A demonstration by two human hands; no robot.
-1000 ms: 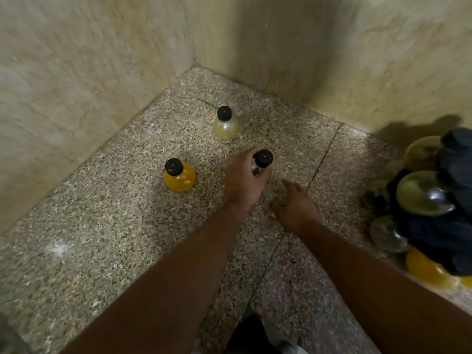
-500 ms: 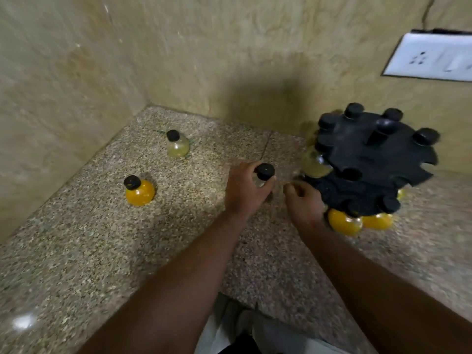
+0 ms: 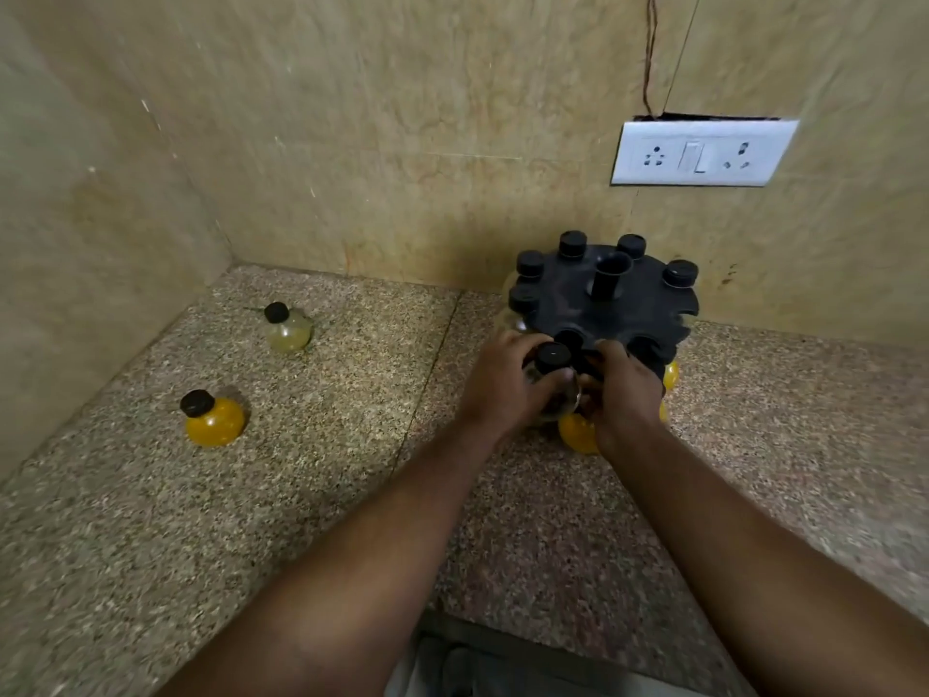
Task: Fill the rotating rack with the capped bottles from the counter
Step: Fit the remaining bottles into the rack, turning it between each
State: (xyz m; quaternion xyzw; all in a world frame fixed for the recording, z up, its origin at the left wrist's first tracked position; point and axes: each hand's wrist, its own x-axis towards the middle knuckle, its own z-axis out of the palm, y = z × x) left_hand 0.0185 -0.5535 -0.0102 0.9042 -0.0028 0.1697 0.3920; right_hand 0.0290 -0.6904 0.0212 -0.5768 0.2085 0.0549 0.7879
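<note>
Because the rack (image 3: pixel 611 306) takes bottles by the neck, the left hand (image 3: pixel 502 389) closes its grip around a clear capped bottle (image 3: pixel 553 379) at a front slot, while the right hand (image 3: pixel 626 394) steadies it, fingers curled; two bottles (image 3: pixel 213 420) wait on the tabletop (image 3: pixel 327 470).

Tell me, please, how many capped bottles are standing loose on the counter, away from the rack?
2: an orange-filled bottle near the left wall and a pale bottle further back towards the corner.

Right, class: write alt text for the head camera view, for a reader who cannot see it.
Both hands, left hand and right hand, press a clear capped bottle against the front of a black rotating rack. An orange bottle and a pale bottle stand on the speckled counter.
</note>
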